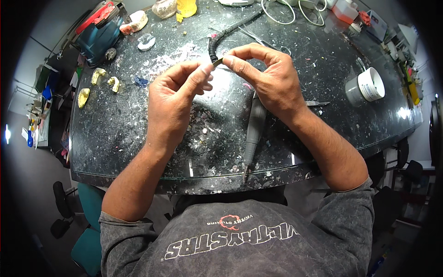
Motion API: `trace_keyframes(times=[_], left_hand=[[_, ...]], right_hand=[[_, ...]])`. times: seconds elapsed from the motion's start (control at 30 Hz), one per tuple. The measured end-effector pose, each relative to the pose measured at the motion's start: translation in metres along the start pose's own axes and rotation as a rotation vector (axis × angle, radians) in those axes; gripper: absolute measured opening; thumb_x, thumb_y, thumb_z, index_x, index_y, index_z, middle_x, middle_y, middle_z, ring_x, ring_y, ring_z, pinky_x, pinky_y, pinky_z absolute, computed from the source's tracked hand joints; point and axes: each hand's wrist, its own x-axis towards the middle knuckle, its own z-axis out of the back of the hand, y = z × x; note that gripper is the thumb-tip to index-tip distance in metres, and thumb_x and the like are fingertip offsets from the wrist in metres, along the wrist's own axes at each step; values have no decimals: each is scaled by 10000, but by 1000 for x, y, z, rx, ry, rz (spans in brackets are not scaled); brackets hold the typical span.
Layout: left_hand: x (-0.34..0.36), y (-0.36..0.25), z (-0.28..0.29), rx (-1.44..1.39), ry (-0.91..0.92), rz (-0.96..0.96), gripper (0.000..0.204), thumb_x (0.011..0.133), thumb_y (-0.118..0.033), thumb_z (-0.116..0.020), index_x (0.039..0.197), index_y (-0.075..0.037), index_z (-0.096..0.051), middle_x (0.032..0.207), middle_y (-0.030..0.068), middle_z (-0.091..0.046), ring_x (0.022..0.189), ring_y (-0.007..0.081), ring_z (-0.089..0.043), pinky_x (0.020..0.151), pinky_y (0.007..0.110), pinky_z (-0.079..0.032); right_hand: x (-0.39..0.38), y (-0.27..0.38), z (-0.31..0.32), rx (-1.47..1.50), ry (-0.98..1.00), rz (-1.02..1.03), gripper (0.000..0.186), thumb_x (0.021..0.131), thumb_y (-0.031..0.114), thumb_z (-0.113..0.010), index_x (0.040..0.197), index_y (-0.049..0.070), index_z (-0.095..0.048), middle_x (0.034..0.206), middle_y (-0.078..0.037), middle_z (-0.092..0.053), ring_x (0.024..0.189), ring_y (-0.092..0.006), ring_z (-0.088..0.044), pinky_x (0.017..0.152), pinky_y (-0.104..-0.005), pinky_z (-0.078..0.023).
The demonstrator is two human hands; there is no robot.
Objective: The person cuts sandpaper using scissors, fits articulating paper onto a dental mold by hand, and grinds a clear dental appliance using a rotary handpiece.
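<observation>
Between my two hands, above the dark, dust-speckled tabletop [203,143], is a small thin dark strip [218,62]; I cannot make out its exact kind. My left hand [177,90] pinches one end between thumb and forefinger, its other fingers curled behind. The other end is pinched by my right hand [267,74], thumb against forefinger. Below the right hand lies a grey rotary handpiece [255,129], its thin tip toward the table's front edge. A ribbed black hose [226,33] runs back behind the strip. Partly hidden by my right wrist is a slim metal-tipped tool [317,103].
Yellowish dental arch pieces [84,98] and a small blue piece [140,81] lie at left. A teal and red device [97,39] stands at back left. At right a white tub [370,84] rests on its side. Long metal tools [258,39] lie behind my right hand.
</observation>
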Motion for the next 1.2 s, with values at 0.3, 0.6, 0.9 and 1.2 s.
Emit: trace_keyframes(times=[0.3, 0.6, 0.9, 1.2], left_hand=[[-1, 0, -2, 7, -2, -40, 214, 910, -169, -733, 1033, 6, -725, 897, 61, -723, 806, 105, -656, 756, 240, -520], [-3, -2, -3, 18, 20, -53, 187, 918, -129, -717, 1036, 16, -716, 912, 58, -718, 816, 97, -648, 759, 233, -517], [-4, -4, -2, 67, 39, -39, 216, 918, -169, -718, 1043, 8, -720, 914, 67, -723, 825, 110, -654, 778, 249, -511], [-4, 1, -2, 33, -12, -14, 222, 934, -159, -691, 1051, 29, -711, 909, 73, -720, 800, 114, -650, 767, 245, -508]], right_hand=[[-2, 1, -3, 3, -32, 29, 202, 911, 192, -712, 967, -1, -736, 919, -89, -720, 862, -146, -677, 792, -283, -540], [-1, -3, -4, -82, -80, 123, 193, 901, 197, -718, 935, 8, -731, 889, -86, -707, 849, -168, -672, 783, -298, -529], [0, 0, -5, -146, -102, 172, 139, 868, 166, -715, 841, 32, -694, 850, -84, -683, 824, -219, -660, 835, -363, -512], [0, 3, -6, -741, -186, 767, 166, 762, 99, -789, 908, 127, -714, 878, 14, -671, 885, -154, -650, 1048, -464, -408]])
